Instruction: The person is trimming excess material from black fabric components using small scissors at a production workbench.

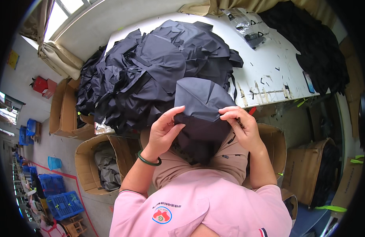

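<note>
Over my lap I hold up a dark grey fabric piece (200, 96), its upper part smooth and its lower part a darker, near-black cloth (202, 136). My left hand (165, 130), with a dark green bangle on the wrist, pinches its left edge between thumb and fingers. Opposite, my right hand (242, 125) pinches the right edge with thumb and forefinger. A small dark item (240, 123) shows at the curled fingers of that hand; its kind is not clear. Just beyond the piece, a big heap of similar dark fabric pieces (162, 55) covers the left of the white table (269, 71).
A clear plastic bag (243, 25), a phone (309, 82) and more black fabric (313, 43) lie on the table's right part. Cardboard boxes stand at my left (85, 166) and right (303, 170), holding cloth. Blue crates (64, 205) sit on the floor far left.
</note>
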Available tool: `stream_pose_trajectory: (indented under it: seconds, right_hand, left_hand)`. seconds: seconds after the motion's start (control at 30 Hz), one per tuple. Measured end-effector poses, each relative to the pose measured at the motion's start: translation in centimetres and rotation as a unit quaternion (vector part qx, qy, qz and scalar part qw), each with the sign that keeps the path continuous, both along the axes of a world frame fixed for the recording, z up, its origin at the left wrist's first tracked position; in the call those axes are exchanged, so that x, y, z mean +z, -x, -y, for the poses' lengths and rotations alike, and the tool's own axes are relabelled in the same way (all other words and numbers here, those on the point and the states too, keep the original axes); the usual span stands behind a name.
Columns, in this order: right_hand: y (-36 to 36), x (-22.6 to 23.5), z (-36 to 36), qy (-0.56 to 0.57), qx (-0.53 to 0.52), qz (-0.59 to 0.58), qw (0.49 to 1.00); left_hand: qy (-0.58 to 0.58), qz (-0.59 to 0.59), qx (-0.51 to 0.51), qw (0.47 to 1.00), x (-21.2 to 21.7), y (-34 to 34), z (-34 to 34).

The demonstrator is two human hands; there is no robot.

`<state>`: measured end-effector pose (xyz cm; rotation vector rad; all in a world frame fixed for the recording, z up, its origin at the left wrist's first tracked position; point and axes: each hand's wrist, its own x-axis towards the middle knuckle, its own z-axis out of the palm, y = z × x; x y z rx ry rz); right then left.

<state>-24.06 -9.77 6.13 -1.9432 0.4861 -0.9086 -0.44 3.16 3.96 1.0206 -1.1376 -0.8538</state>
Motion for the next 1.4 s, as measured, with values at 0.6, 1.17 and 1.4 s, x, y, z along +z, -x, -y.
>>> stream_pose_trajectory:
  seconds: [0.6,1.17,1.4]
  right_hand:
    - [1.0,-4.0,-2.2,-0.005,-0.188,0.077,0.979]
    - [0.8,-4.7,-2.7,-0.122,-0.057,-0.01,0.991]
    - [-0.1,-3.7,-2.2,-0.136,0.025,-0.002,0.99]
  left_hand:
    - [-0.114,0.166,0.056,0.978,-1.8,1.5,1.0]
    - [0.019,0.309,0.025,0.951,-0.9,5.2,2.6]
    - [-0.199,-0.257,-0.131,0.937,-2.5,5.3,1.4]
